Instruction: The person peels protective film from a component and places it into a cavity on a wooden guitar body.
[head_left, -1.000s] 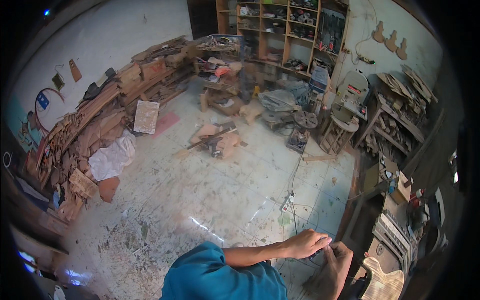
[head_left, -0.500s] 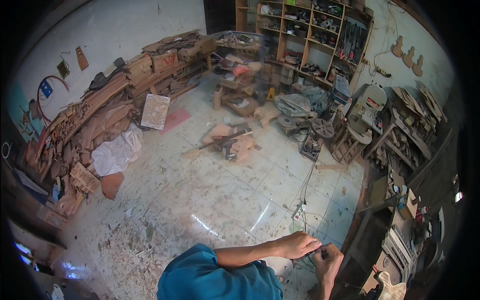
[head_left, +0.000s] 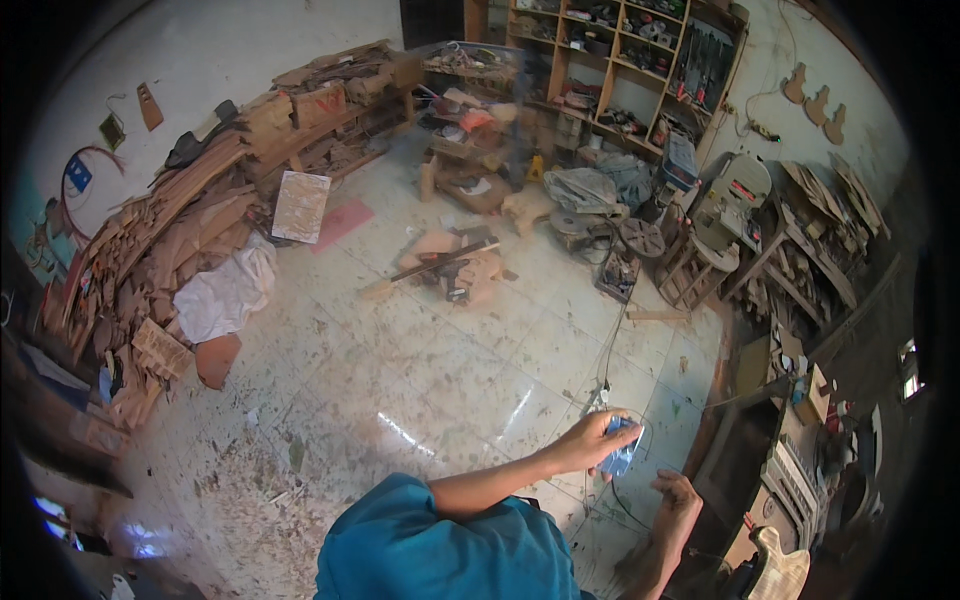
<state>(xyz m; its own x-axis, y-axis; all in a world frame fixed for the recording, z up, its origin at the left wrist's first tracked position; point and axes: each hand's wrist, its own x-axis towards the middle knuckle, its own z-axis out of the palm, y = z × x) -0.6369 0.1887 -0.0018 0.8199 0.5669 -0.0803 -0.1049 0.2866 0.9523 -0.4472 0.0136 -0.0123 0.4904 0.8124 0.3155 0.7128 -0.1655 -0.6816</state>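
My left hand (head_left: 583,443) grips a flat, shiny blue rectangular object (head_left: 621,458), its thumb over the top and fingertips at the lower edge. The exact kind of object does not show. A thin dark cable (head_left: 625,508) curves down near its lower side. To the right and nearer me, apart from the blue object, my right hand (head_left: 677,500) is held with its fingers curled in. Whatever may be inside those fingers is hidden.
On the tiled floor lie a power strip (head_left: 600,397) with a cord and, farther off, wood pieces (head_left: 465,268). Stacked timber (head_left: 190,230) lines the left wall. A cluttered bench (head_left: 800,455) and a guitar-shaped wooden body (head_left: 780,568) stand at my right. Shelves (head_left: 600,75) fill the back.
My hands, together before, are now apart. The left hand has risen with the blue object now showing; the right has moved slightly lower and to the right. The view has shifted slightly.
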